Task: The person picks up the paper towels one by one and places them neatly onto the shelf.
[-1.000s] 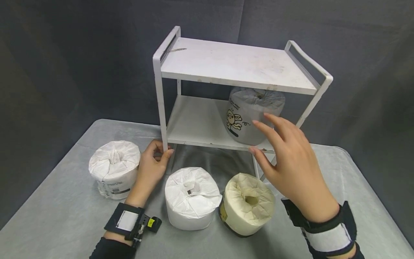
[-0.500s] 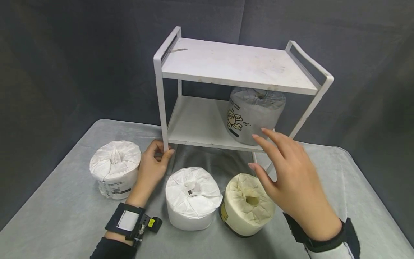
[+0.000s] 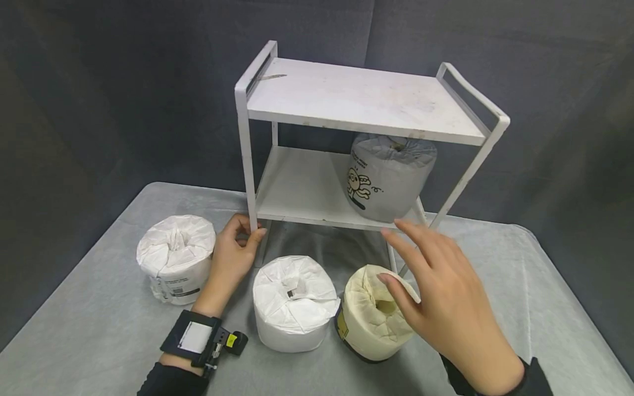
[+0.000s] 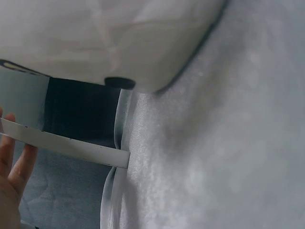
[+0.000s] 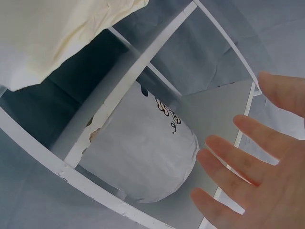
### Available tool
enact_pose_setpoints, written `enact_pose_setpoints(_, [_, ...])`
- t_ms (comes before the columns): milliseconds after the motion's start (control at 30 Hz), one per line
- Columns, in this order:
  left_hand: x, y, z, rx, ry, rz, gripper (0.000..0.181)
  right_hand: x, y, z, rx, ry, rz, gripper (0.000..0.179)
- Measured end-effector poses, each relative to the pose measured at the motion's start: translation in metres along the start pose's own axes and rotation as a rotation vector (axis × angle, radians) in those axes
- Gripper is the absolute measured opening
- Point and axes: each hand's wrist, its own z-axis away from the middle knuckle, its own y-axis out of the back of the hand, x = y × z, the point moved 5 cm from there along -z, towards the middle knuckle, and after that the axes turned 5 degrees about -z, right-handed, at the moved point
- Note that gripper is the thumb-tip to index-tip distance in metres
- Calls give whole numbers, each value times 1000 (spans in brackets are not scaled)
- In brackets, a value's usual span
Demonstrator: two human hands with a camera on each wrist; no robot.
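Left hand (image 3: 233,256): grip pinching front-left leg of white two-tier metal rack (image 3: 366,102).
Right hand (image 3: 448,297): grip holding nothing, fingers apart, loosely bent; thumb overlaps pale-yellow paper-wrapped cylindrical roll (image 3: 366,324) in head view, contact unclear.
Rack: standing on grey cloth-covered counter (image 3: 89,346).
Lower shelf, right end: white paper-wrapped roll with black cartoon print (image 3: 386,184), upright.
Counter, front: plain white paper-wrapped roll (image 3: 294,302), just left of pale-yellow one.
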Motion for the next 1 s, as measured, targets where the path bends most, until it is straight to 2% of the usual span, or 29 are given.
enact_pose_setpoints(667, [0, 0, 0, -6, 17, -21, 18, -9, -5, 22, -37, 20, 9, 54])
enact_pose_setpoints(1000, [0, 0, -1, -4, 1, -20, 18, -8, -8, 35, -104, 35, 40, 54])
